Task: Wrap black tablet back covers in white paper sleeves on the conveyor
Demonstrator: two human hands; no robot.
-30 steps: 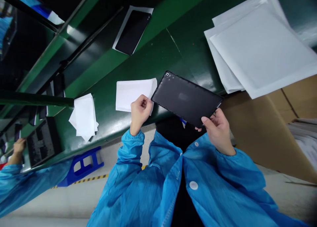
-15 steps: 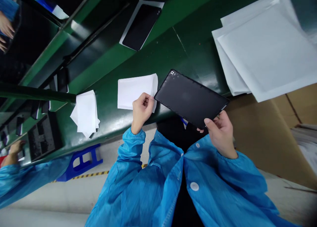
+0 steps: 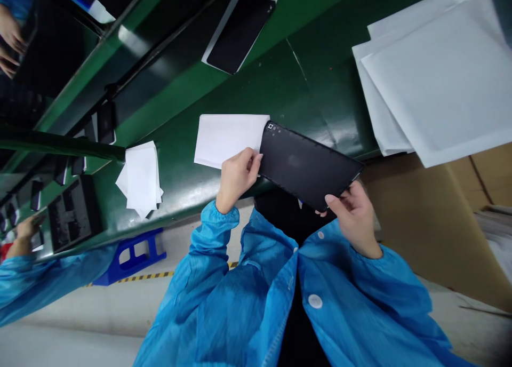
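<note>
My right hand (image 3: 354,212) grips a black tablet back cover (image 3: 308,164) by its near right corner, thumb on top. The cover is tilted, with a small square camera mark at its far left corner. My left hand (image 3: 240,175) is closed in a pinch at the near right edge of a thin white sleeve (image 3: 228,137), which lies on the green bench. The cover's left end meets the sleeve's open right edge; I cannot tell whether it is inside. Part of the sleeve's near edge is hidden behind my left hand.
Large white sheets (image 3: 440,79) are stacked at right, above a cardboard box (image 3: 424,223). A black tablet (image 3: 242,33) lies on a white sleeve at the back. Smaller white sleeves (image 3: 142,175) lie at left, near a green bar (image 3: 60,145). A co-worker's hand (image 3: 28,228) is at far left.
The black cover has shifted slightly left and its left end now meets the sleeve's edge. My left hand has moved slightly right with the sleeve's edge. The view has shifted a little.
</note>
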